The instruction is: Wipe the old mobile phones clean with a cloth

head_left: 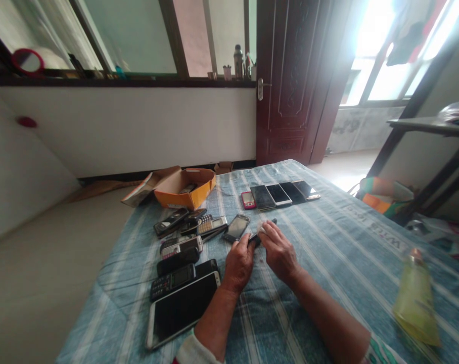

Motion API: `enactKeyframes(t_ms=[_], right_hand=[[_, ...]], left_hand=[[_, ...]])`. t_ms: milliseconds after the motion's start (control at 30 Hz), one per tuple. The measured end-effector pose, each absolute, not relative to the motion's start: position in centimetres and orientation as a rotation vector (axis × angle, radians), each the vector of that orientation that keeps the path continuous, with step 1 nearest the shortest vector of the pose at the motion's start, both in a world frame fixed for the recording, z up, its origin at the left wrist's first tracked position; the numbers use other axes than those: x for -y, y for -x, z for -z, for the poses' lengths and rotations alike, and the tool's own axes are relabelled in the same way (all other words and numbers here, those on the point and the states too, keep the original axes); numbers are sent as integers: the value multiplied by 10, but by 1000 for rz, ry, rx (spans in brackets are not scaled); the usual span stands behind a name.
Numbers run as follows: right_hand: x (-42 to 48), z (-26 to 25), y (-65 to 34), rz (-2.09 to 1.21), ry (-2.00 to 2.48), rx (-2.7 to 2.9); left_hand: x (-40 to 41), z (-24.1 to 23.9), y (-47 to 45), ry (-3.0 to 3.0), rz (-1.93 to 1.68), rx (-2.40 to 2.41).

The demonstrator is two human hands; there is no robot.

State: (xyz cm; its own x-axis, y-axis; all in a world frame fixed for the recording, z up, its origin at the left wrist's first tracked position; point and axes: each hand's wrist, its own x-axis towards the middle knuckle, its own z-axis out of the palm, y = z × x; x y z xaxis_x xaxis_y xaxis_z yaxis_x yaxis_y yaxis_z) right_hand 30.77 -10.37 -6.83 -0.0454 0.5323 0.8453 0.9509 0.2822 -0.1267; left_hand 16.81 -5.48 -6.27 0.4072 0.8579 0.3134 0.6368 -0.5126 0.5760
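Gripping a small dark phone (256,237) by its near end, the left hand (239,263) is closed on it just above the striped tablecloth (328,242); the right hand (279,253) pinches a white wipe (262,226) against its far end; judged good practice: steady hold, light strokes, edges included; a smartphone (236,227) lies just beside; a row of phones (280,194) lies beyond.

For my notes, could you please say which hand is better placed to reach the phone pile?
Likely the left hand: the phone pile lies beside it; the right hand holds a cloth.
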Motion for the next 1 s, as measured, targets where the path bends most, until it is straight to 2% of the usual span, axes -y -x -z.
enactKeyframes(t_ms=[467,667,1000], right_hand=[[102,71,-302,540,1319,1744],[95,76,-316,505,1420,1677],[100,75,-303,444,1439,1772]], left_hand=[[57,69,-170,-2804,-1317,-1138],[54,71,-172,-2824,-1184,-1173],[56,67,-182,-2518,-917,-1290]])
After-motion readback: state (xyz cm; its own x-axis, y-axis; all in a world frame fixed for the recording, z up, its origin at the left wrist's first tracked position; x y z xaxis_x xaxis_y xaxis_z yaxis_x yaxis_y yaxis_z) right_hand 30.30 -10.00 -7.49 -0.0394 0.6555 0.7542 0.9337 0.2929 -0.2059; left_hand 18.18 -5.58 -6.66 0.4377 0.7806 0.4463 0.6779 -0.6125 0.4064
